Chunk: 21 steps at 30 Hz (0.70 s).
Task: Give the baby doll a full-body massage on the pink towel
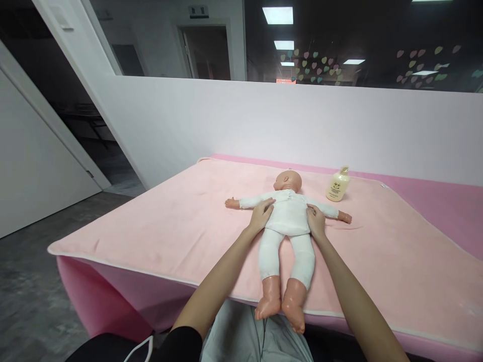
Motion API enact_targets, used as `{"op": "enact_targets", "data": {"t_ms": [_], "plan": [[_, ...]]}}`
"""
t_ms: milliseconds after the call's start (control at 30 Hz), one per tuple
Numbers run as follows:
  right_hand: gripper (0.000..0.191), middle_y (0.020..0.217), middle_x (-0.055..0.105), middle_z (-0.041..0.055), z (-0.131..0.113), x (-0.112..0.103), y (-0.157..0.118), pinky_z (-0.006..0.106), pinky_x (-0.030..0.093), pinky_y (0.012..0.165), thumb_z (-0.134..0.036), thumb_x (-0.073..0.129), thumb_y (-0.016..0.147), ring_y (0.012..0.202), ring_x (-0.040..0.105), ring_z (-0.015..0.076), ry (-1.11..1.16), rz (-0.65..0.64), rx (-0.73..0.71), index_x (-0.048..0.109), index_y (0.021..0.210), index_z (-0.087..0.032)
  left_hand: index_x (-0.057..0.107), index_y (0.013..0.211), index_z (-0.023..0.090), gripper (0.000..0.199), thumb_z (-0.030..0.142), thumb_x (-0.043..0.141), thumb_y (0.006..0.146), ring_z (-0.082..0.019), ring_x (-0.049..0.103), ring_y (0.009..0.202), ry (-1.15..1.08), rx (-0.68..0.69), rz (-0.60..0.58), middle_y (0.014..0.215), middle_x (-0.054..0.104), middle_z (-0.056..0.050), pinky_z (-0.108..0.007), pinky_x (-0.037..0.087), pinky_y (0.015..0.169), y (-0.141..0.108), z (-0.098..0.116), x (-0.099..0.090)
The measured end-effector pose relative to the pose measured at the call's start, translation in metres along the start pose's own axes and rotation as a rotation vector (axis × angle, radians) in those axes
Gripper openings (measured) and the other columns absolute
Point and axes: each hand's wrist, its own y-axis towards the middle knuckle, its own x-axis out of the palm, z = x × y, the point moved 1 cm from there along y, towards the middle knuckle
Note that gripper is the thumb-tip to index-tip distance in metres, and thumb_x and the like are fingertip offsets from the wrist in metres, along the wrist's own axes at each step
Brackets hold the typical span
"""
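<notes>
A baby doll [289, 216] in a white cloth body lies on the pink blanket [169, 216], its head toward the wall and its feet over the near edge. Its arms stretch out to both sides and its head is turned left. My left hand [262, 213] grips the left side of its torso, just under the outstretched arm. On the opposite side of the torso, my right hand [316, 221] is closed on the doll with fingers curled. Parts of the fingertips on both hands are hidden against the white cloth.
A pale yellow pump bottle [337, 186] stands on the blanket beyond the doll's right-hand arm. Behind the table rises a white wall [264, 120] with a window above. A white door [45, 151] is at the left. The blanket's edge runs along the near side.
</notes>
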Motion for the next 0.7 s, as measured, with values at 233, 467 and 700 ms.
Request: {"op": "enact_targets", "data": {"t_ms": [233,467,700], "plan": [[0.045,0.097,0.066,0.0088,0.0016,0.0011,0.0009,0.030,0.042,0.080,-0.036,0.040,0.073,0.088,0.057,0.0219,0.027,-0.005,0.008,0.063,0.104,-0.013,0.062,0.111,0.018,0.032,0.017,0.046,0.084,-0.019,0.050,0.119,0.005,0.031,-0.002,0.124,0.059,-0.006,-0.038,0.035,0.105,-0.0009,-0.0004,-0.0005],[0.046,0.092,0.066,0.0085,0.0018,0.0010,0.0015,0.030,0.041,0.076,-0.037,0.040,0.072,0.082,0.057,0.0217,0.019,-0.004,0.004,0.063,0.103,-0.013,0.062,0.111,0.019,0.032,0.017,0.046,0.084,-0.020,0.050,0.119,0.004,0.017,-0.006,0.124,0.058,-0.006,-0.038,0.036,0.105,-0.0017,0.0022,-0.0015],[0.045,0.082,0.064,0.0064,0.0003,0.0016,0.0011,0.030,0.039,0.070,-0.039,0.041,0.071,0.073,0.053,0.0206,0.039,0.021,-0.004,0.064,0.100,-0.013,0.061,0.112,0.017,0.033,0.018,0.045,0.083,-0.020,0.049,0.120,0.012,0.011,-0.014,0.125,0.057,-0.007,-0.038,0.035,0.105,-0.0015,0.0042,-0.0022]]}}
